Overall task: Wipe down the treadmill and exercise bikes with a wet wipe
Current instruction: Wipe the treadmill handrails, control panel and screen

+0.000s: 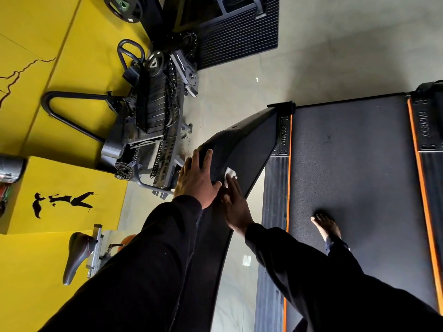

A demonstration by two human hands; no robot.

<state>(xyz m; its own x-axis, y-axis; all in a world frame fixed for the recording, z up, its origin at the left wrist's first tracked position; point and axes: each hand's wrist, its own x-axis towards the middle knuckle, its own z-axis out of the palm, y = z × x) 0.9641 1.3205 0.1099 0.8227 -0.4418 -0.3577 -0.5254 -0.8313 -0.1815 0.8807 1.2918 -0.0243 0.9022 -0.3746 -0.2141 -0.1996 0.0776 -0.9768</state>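
On the treadmill's black side rail point(239, 149) I have both hands down. My left hand point(195, 182) lies flat on the rail, fingers straight and spread, holding nothing. My right hand point(236, 203) presses a white wet wipe point(230, 174) against the rail with straight fingers, the wipe poking out past the fingertips. Treadmill belt point(347, 176) runs to the right, a bare foot point(326, 226) standing on it. Dismantled gym machine point(153, 121) sits on the floor left of the rail; bike saddle point(76, 252) lower left.

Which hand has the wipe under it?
The right hand: its fingers press the white wet wipe on the treadmill's handrail. The left hand lies bare beside it.
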